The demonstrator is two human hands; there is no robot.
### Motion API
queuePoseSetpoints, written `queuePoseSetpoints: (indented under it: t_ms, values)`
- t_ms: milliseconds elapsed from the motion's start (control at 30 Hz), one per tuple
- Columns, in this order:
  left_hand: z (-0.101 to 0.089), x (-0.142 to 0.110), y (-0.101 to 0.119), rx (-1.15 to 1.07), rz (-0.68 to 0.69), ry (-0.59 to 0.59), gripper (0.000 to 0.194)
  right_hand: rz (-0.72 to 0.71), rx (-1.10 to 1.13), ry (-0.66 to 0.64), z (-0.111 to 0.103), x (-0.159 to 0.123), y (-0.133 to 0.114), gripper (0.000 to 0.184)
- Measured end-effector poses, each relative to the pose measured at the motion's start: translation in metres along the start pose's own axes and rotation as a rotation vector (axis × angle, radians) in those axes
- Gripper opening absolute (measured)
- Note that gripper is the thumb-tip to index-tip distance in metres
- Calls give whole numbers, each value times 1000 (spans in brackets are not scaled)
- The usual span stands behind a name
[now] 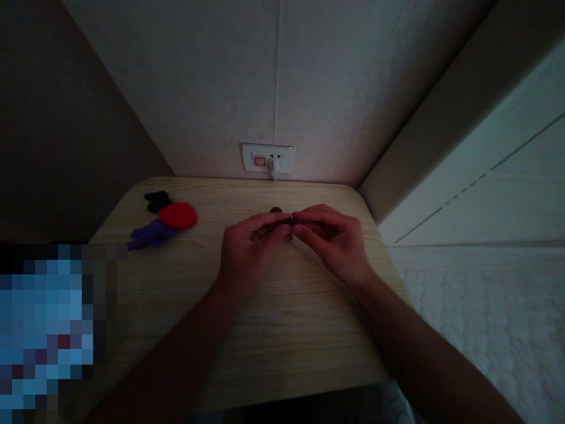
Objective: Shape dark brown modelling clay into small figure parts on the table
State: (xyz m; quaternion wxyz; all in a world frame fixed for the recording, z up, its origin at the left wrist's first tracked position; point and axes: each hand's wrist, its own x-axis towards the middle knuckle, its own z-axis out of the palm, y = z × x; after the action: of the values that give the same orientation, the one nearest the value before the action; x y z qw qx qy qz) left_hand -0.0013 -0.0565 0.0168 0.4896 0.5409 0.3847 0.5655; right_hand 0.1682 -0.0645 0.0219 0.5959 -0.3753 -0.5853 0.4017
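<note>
My left hand [247, 244] and my right hand [338, 241] meet above the table, fingertips almost touching. Both are closed in a pinch on a small dark piece [291, 221], probably modelling clay; most of it is covered by the fingers. Just behind the left fingertips a dark brown lump [276, 210] rests on the table. To the left lie a flattened red lump [177, 216], a purple lump [152, 234] of uneven shape and a black lump [158, 201], all clay-like and touching or close together.
The pale wooden table [282, 335] stands against the wall. A wall socket [267, 158] with a plug [273, 168] in it sits just above the table's back edge. A pixelated bluish patch [42, 330] covers the lower left. White quilted bedding [489, 330] lies to the right.
</note>
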Motion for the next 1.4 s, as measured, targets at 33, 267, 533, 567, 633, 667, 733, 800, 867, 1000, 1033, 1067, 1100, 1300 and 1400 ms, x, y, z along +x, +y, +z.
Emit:
queuePoseSetpoints:
  t_ms: [33, 267, 533, 567, 633, 667, 733, 800, 867, 1000, 1033, 1067, 1100, 1300, 1400]
  values:
    - [0, 0, 0, 10, 9, 3, 19, 18, 5, 3, 1, 0, 0, 19]
    - [2, -3, -2, 45, 110, 24, 18, 182, 59, -1, 1, 1, -2, 22]
    - [3, -2, -1, -42, 47, 6, 16, 212, 65, 2, -2, 0, 3, 25]
    - [3, -1, 0, -50, 21, 2, 17, 204, 66, 7, -2, 0, 4, 25]
    - [3, -1, 0, -68, -20, -3, 21, 177, 82, 17, -2, 0, 4, 25]
    - [3, -1, -1, -74, -30, -7, 22, 164, 92, 19, -2, 1, 4, 24]
    - [4, -1, -2, -72, -34, -10, 23, 146, 99, 7, -2, 1, 4, 23]
    - [4, -1, -4, -62, -24, -10, 22, 138, 83, -4, -1, 1, 3, 24]
    - [4, -2, -7, -51, -10, -10, 21, 138, 58, -9, -1, 1, 4, 26]
    - [2, -3, -11, -40, 7, -16, 22, 154, 29, -41, -1, -1, 4, 24]
    - [2, -3, -12, -44, 11, -20, 22, 150, 26, -46, -1, -1, 4, 23]
    - [2, -3, -12, -49, 16, -22, 21, 140, 23, -44, -2, -1, 3, 22]
    - [2, -2, -11, -53, 20, -26, 20, 123, 16, -40, -2, -1, 3, 22]
    - [4, 0, -3, -30, -7, 5, 20, -4, -18, -42, -2, -1, 2, 19]
    - [4, 0, -1, -7, -22, 38, 21, 5, 12, -52, -2, -1, 3, 18]
